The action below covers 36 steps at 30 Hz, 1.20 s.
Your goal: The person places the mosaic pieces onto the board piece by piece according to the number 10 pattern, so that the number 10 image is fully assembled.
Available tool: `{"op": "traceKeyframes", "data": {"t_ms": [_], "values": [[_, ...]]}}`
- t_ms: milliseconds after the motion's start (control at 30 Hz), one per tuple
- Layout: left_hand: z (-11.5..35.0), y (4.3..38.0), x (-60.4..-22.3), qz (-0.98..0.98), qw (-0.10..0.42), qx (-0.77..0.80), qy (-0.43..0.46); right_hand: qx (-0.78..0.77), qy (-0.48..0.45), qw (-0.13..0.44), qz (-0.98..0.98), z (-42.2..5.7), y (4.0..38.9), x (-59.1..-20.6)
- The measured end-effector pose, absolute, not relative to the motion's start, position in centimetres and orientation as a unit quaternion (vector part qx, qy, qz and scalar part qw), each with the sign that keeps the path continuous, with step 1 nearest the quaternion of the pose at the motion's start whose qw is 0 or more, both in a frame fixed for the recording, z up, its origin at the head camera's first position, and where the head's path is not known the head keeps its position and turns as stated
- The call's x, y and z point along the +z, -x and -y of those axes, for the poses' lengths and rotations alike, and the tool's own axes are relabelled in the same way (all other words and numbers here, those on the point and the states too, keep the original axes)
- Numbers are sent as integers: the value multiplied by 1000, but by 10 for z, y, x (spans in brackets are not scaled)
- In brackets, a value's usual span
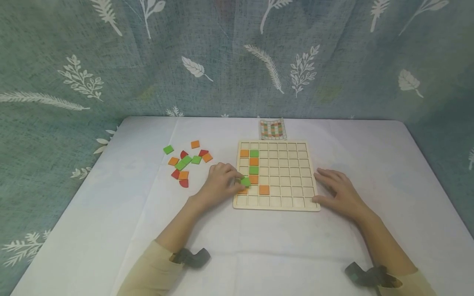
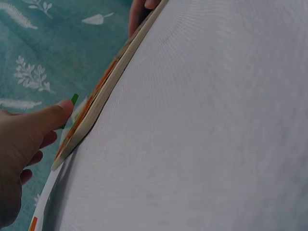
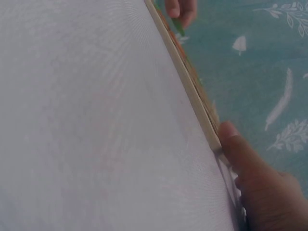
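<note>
My left hand (image 1: 221, 181) pinches a green square tile (image 1: 245, 181) between thumb and fingers, over the left columns of a wooden grid board (image 1: 286, 177). In the left wrist view the green tile's edge (image 2: 74, 98) sticks out past the thumb, above the board's rim. Orange and green tiles fill part of the second column, among them a green one (image 1: 254, 153). One orange tile (image 1: 264, 190) lies in the third column; another, partly hidden by my left hand, is below the held tile. Against the board's right edge rest the spread thumb and fingers of my right hand (image 1: 340, 192).
Loose green, orange and red pieces, including a green square (image 1: 168, 149) and a red rounded piece (image 1: 184, 183), lie scattered left of the board. A small patterned card (image 1: 273, 130) lies behind it. White cloth (image 1: 274, 234) covers the table; a leaf-print curtain (image 1: 229, 90) hangs behind.
</note>
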<state>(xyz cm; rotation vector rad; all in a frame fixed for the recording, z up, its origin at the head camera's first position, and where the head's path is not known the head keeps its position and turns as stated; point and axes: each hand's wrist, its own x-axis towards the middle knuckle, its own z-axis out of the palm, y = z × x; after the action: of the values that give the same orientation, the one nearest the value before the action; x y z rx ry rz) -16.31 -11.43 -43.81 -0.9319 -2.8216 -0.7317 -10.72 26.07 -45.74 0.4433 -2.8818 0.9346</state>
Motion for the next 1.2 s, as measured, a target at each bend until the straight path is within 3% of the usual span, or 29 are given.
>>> {"op": "traceKeyframes", "data": {"t_ms": [433, 1200], "values": [[101, 158, -442, 908, 26, -233, 346, 301, -150, 48, 941, -262, 108, -459], [104, 153, -442, 915, 17, -235, 328, 298, -143, 40, 943, -259, 106, -454]]}}
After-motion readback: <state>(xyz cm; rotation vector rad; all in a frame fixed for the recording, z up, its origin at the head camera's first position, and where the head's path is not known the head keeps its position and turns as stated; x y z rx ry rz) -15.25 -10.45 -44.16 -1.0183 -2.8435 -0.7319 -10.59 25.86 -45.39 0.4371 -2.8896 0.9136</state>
